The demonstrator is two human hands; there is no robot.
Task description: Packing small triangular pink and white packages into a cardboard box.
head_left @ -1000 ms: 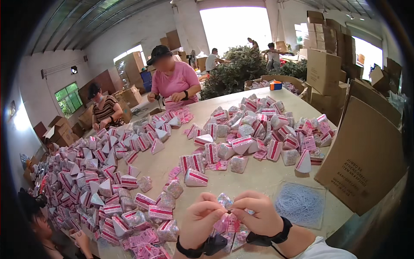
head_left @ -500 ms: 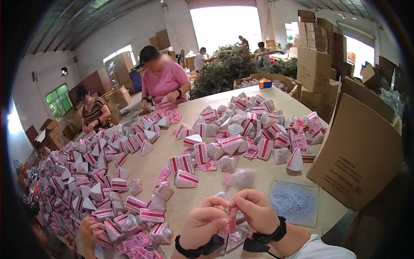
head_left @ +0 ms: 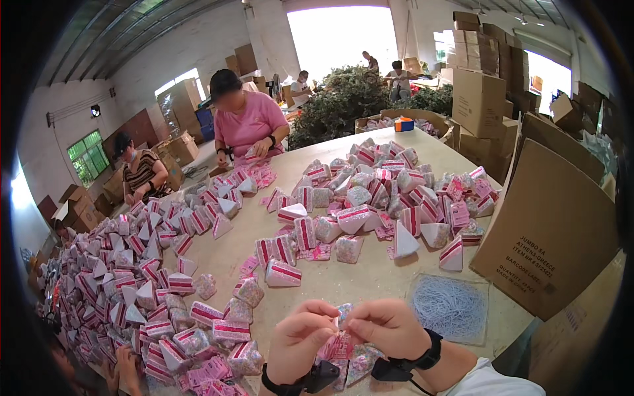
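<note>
In front of me, my left hand (head_left: 300, 340) and my right hand (head_left: 389, 330) meet with thumbs and fingertips pinched. Between them is a small bunch of pink printed tags (head_left: 339, 346); the exact grip is partly hidden by my fingers. Just below my hands on the table lie glittery cake-slice ornaments (head_left: 364, 362), pink and white with a sparkly side. To the right of my right hand sits a shallow clear tray (head_left: 485, 330) holding a tangle of pale thin plastic strings (head_left: 449, 305). Both my wrists wear black bands.
A heap of cake-slice ornaments (head_left: 353, 218) with pink tags covers the table's middle; a larger heap (head_left: 132, 264) spreads along the left. A big cardboard box (head_left: 548, 231) leans at the right edge. A co-worker in pink (head_left: 247, 125) stands across; another person's hand (head_left: 125, 366) is at lower left.
A blurred ornament in the air above my hands is gone from there; a white wedge now stands at the near side of the middle heap. My hands stay pinched together over the tags.
</note>
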